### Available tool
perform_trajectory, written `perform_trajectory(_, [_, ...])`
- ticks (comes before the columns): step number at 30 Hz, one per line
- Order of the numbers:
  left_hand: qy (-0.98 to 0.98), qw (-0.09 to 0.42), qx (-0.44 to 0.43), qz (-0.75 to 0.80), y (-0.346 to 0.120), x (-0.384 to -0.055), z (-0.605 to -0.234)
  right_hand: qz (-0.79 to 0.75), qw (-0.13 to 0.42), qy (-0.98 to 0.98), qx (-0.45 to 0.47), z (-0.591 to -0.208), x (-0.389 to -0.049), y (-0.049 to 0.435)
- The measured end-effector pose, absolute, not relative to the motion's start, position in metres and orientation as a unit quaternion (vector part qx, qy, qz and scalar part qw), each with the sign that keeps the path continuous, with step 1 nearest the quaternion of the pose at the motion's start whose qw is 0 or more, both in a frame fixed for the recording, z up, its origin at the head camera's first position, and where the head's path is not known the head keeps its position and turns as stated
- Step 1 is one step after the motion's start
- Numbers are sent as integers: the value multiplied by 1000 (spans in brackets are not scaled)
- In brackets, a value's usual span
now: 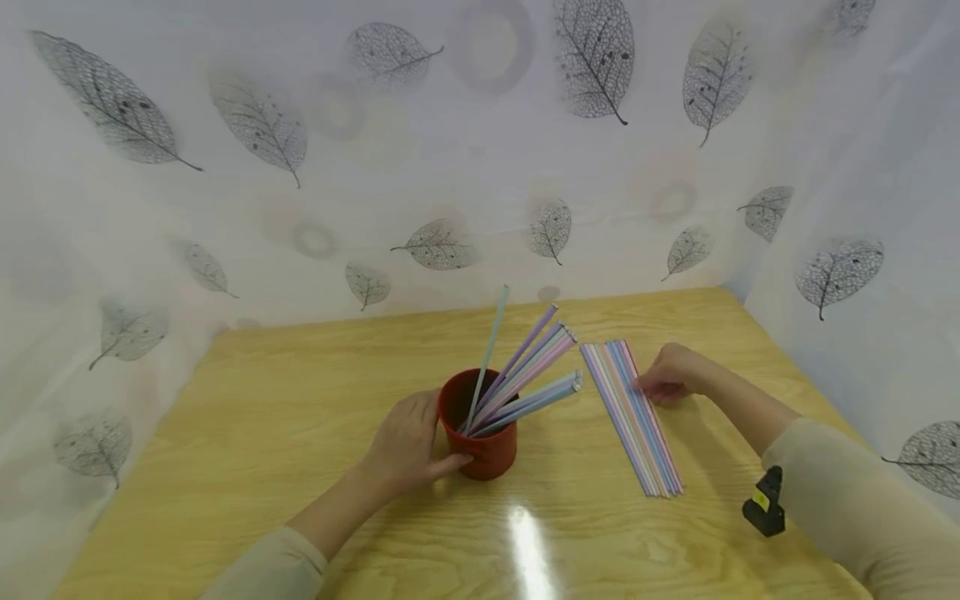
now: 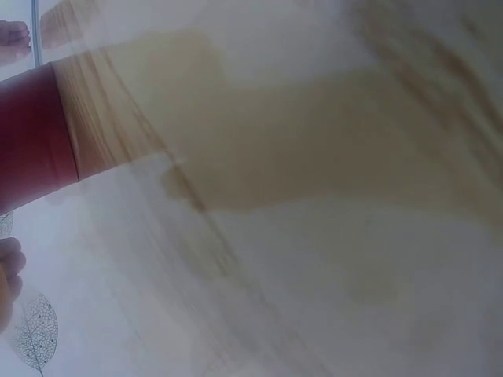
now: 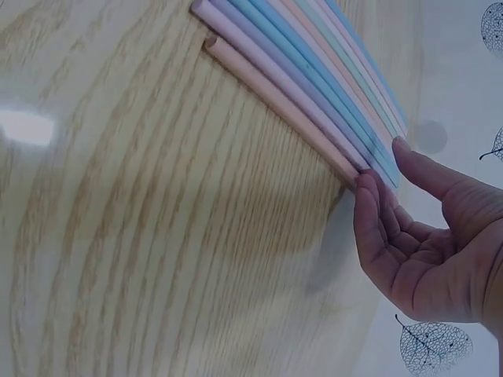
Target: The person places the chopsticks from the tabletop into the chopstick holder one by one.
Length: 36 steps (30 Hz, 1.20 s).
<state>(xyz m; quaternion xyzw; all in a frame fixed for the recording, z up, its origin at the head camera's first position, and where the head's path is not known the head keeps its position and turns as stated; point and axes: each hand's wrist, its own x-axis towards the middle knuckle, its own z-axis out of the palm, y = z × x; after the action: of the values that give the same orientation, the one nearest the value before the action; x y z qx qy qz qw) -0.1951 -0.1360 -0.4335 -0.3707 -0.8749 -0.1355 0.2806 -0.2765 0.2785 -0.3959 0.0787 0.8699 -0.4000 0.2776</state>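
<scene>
A red cup (image 1: 480,454) stands on the wooden table with several pastel straws (image 1: 525,362) leaning out of it to the right. My left hand (image 1: 408,442) holds the cup round its left side, thumb across the front. To the right, more straws (image 1: 626,417) in pink, blue, lilac and green lie flat side by side in a row. At the row's right edge, my right hand (image 1: 671,375) pinches the outermost pink straw (image 3: 275,102), its fingertips curled against the outer side. The thumb (image 3: 424,169) is over the row, and its exact contact is hard to see.
The wooden table (image 1: 285,400) is hemmed at the back and sides by a pale curtain (image 1: 480,167) printed with leaves. A small black device (image 1: 767,504) with a yellow mark sits by the right sleeve. Light glares on the tabletop near the front.
</scene>
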Motion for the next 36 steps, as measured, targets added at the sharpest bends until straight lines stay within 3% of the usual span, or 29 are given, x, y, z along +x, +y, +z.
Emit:
perform_trajectory(6, [-870, 281, -378, -144, -137, -196, -433, -375, 278, 881, 77, -395, -276, 273])
perform_trajectory(14, [-870, 280, -379, -145, -137, -197, -432, -326, 210, 920, 56, -393, -282, 285])
perform_trajectory(36, [-874, 263, -379, -153, -138, -197, -433, -331, 299, 893, 60, -399, -285, 283])
